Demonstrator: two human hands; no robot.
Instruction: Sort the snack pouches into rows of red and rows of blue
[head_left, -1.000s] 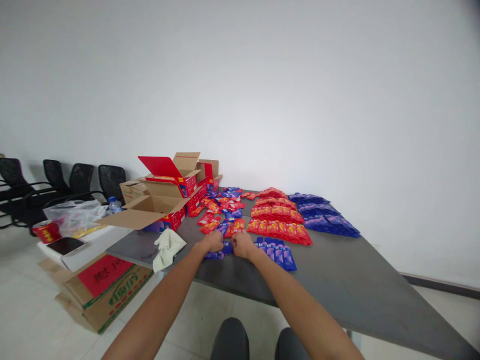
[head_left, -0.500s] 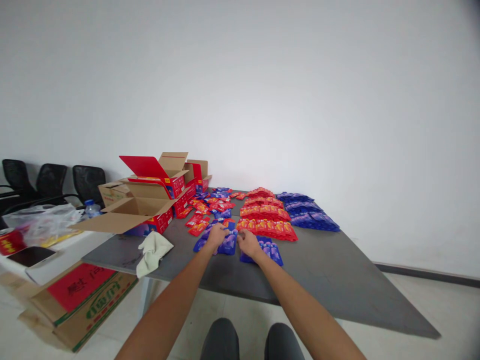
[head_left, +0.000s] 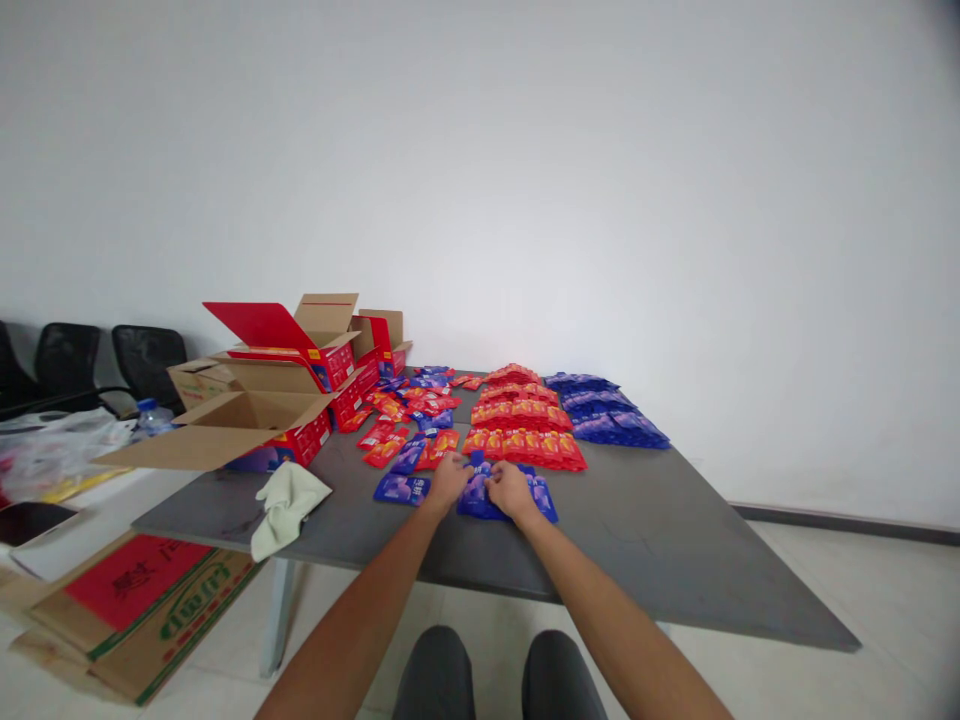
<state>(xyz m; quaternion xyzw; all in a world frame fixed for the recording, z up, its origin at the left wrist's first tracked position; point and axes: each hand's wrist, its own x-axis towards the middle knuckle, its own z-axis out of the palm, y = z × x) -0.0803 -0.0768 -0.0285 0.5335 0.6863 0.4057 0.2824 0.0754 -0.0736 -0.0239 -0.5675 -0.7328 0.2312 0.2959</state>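
Observation:
Near the table's front edge, my left hand pinches the left side of a purple spouted pouch. Its other side is held by the closed fingers of my right hand. This pouch lies at the left end of a short row of purple pouches, partly hidden under my right hand. One loose purple pouch lies flat to the left of my left hand. Just beyond the hands, overlapping red pouches are laid out in several rows.
Purple pouches form stacked rows at the back right. Loose red and purple pouches lie scattered left of centre. Open cartons stand on the table's left side, with a pale cloth before them. The grey table extends rightward.
Both hands have moved together, and the purple pouch from the left hand now lies against the short row's left end. The view has shifted slightly to the right.

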